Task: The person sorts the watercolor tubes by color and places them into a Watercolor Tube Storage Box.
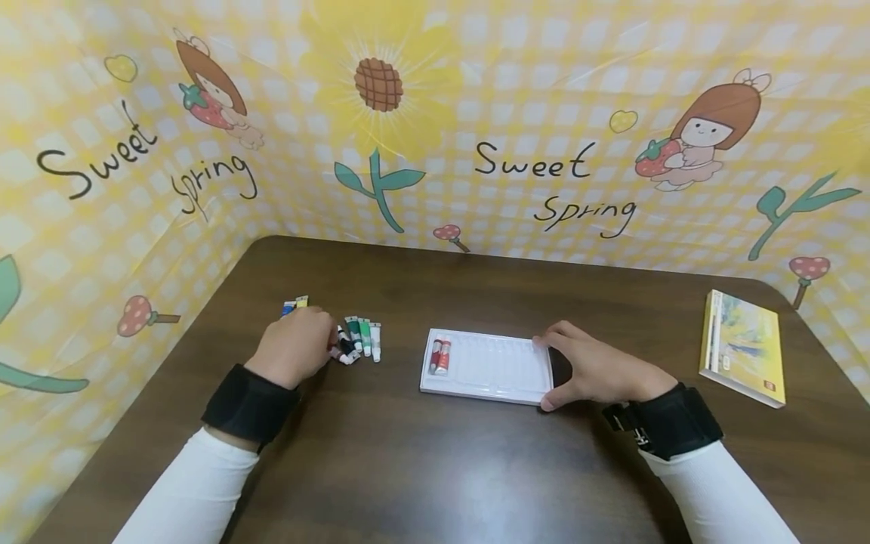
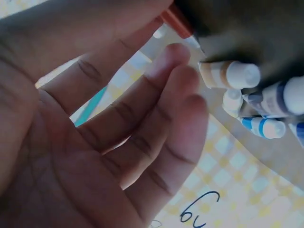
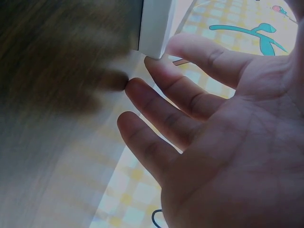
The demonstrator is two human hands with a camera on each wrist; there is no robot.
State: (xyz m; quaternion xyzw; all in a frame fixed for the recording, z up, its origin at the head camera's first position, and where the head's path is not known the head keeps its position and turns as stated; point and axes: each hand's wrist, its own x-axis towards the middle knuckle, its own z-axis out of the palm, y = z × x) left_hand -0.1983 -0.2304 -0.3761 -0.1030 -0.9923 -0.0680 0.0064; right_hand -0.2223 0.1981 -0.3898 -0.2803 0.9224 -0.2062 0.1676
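My left hand [image 1: 295,344] pinches a reddish-brown paint tube [image 2: 177,21] between thumb and index finger, its other fingers loosely bent. Just right of that hand lie several small paint tubes, among them dark green [image 1: 354,333], light green [image 1: 365,337] and white [image 1: 377,342] ones. Behind the knuckles a yellow tube [image 1: 302,301] and a blue tube [image 1: 288,307] show in part. The white tray [image 1: 499,363] has two red tubes [image 1: 444,357] side by side at its left end. My right hand [image 1: 598,370] grips the tray's right end between thumb and index finger, the remaining fingers extended.
A yellow box [image 1: 744,347] with a painted picture lies at the right of the dark wooden table [image 1: 421,461]. Yellow checked cloth [image 1: 516,98] with printed flowers and lettering hangs behind the table and along its left side.
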